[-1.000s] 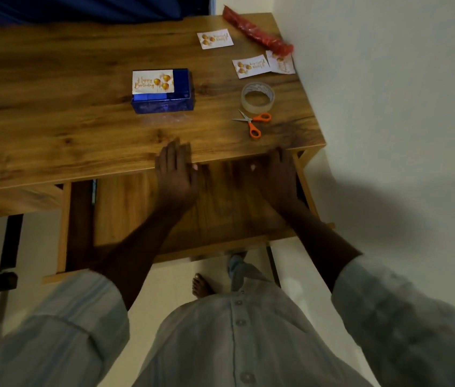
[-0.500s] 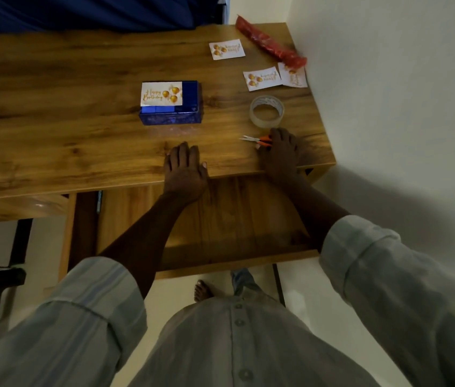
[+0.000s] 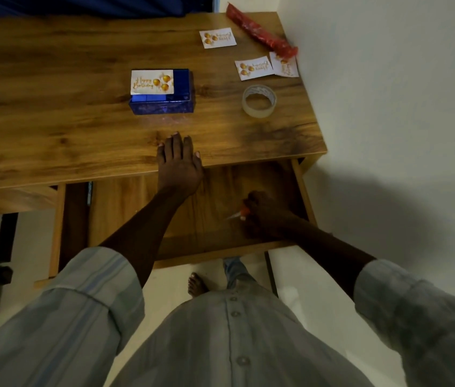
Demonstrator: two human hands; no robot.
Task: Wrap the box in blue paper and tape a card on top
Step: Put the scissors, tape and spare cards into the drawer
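Tidying seems to be the step in hand, since the box [image 3: 162, 103] already sits wrapped in blue paper near the middle of the table [image 3: 53, 129], with a birthday card [image 3: 152, 82] lying flat on its top; whether tape holds the card cannot be told from this view. The left hand [image 3: 179, 166] rests flat on the table's front edge, fingers straight and holding nothing. The right hand [image 3: 265, 213] is down over the open drawer [image 3: 212, 202] below the tabletop, fingers curled round the orange-handled scissors [image 3: 239, 215], whose blades point to the person's left. The tape roll [image 3: 259, 101] stands on the table, right of the box and well apart from it, and three spare cards [image 3: 253, 67] lie beyond it beside a red paper roll [image 3: 260, 30] against the wall. By my reading the next move calls for lowering the scissors onto the drawer floor and letting go, then gathering the tape and loose cards likewise.
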